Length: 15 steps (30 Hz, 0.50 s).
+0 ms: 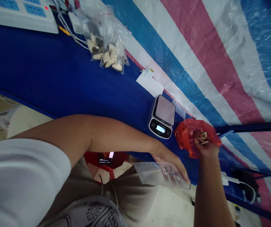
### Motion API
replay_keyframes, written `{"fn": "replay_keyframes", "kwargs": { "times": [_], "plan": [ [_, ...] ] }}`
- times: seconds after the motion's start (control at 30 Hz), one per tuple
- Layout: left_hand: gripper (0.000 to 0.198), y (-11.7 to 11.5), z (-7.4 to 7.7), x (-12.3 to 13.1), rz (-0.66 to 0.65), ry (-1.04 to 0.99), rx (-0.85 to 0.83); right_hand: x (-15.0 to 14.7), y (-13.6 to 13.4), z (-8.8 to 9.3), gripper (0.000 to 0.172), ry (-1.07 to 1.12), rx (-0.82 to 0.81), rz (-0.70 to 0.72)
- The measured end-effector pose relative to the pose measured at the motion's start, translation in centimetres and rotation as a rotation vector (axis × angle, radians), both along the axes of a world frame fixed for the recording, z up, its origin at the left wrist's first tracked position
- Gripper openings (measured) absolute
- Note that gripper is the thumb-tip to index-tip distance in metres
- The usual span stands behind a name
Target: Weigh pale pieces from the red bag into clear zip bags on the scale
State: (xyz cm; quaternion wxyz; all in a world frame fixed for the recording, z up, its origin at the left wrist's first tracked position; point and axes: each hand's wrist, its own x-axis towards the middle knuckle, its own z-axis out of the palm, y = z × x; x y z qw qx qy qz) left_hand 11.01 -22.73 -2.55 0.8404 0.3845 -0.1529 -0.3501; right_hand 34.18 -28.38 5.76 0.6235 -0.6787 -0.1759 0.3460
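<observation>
Right hand (202, 143) closed on pale pieces (204, 136) inside the red bag (187, 134), at four o'clock of the kitchen scale (162, 116). Left hand (170, 162) pinching the clear zip bag (159, 173) off the bench (55, 72) edge; best held mouth-open close beneath the right before releasing.

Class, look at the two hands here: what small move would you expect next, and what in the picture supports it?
Probably the right hand, which grips a few pale pieces at the red plastic bag, carries them across to the clear plastic bag that the left hand holds at the table's edge. The small digital scale beside them stands bare, so weighing could follow.
</observation>
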Motion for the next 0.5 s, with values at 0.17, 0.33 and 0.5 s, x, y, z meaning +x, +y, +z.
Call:
{"fn": "replay_keyframes", "kwargs": {
  "times": [0.17, 0.33, 0.5],
  "plan": [
    [0.055, 0.1, 0.1, 0.0, 0.006, 0.002, -0.009, -0.6, -0.8, 0.9, 0.021, 0.089, 0.004, -0.072],
    [0.053, 0.1, 0.2, 0.0, 0.053, 0.017, -0.002, -2.7, -2.7, 2.1, 0.017, -0.109, -0.212, -0.017],
    [0.056, 0.3, 0.5, -0.1, 0.147, -0.005, -0.016, -6.7, -6.5, 4.2, 0.041, -0.531, -0.400, 0.023]
  ]
}}
